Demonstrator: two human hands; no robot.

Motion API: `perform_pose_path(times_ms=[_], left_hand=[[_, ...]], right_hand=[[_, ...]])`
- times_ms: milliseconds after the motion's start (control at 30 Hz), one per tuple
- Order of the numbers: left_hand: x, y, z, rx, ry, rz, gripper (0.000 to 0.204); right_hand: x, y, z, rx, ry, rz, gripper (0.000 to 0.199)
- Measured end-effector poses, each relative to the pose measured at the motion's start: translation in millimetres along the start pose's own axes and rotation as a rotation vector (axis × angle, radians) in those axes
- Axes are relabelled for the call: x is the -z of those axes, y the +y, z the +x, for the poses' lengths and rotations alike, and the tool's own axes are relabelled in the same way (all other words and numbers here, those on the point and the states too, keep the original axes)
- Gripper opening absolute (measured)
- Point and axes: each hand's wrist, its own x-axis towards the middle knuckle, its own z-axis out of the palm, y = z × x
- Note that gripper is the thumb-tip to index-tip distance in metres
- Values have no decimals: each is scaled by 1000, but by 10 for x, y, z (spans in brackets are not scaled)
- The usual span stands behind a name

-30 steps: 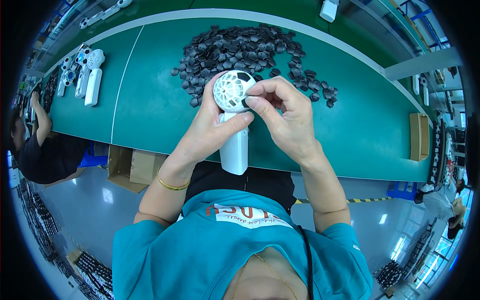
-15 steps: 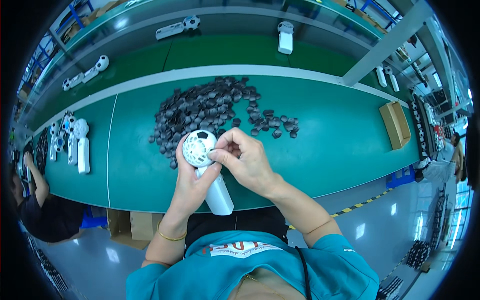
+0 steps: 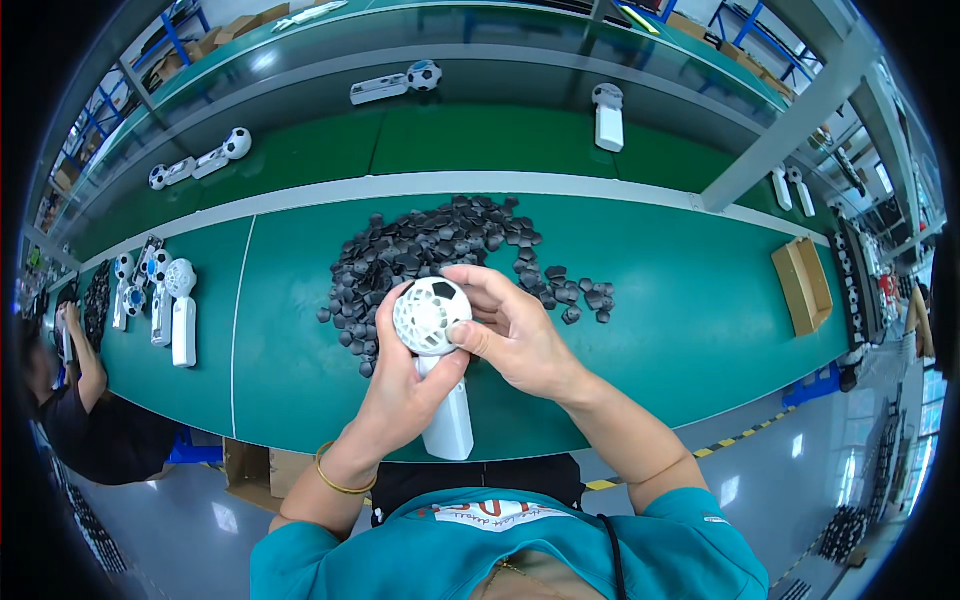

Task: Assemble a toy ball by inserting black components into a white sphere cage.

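A white handheld fan [image 3: 422, 322] with a ball-shaped, slotted head is held upright over the near part of the table. One black five-sided patch shows at the top of its head, and the handle hangs toward me. My left hand [image 3: 395, 398] is closed around the head's left side and the neck. From the right, my right hand [image 3: 527, 345] grips the head, its thumb pressed on the front and its fingers curved around the far side. Whether a small piece lies under that thumb is hidden. Just beyond is a pile of loose black five-sided pieces [image 3: 405, 245].
Several similar fans [image 3: 183, 320] stand at the left of the green table [image 3: 690, 300]. More fans lie on the far surface, one white fan [image 3: 609, 120] among them. An open cardboard box [image 3: 803, 287] sits at the right. Another person [image 3: 95, 400] works at far left.
My right hand has gone from a pinch at the head's right edge to a wider grip, thumb on the front. The whole scene sits lower in view.
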Motion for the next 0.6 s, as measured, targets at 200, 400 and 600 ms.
perform_pose_path(times_ms=[200, 400, 600], left_hand=[[78, 146, 294, -58, -37, 81, 75], [273, 402, 861, -111, -265, 452, 76], [500, 102, 1967, -311, -140, 829, 70]], right_hand=[[56, -45, 150, 104, 54, -6, 57], [274, -106, 321, 189, 99, 41, 54], [549, -94, 153, 186, 345, -181, 42]])
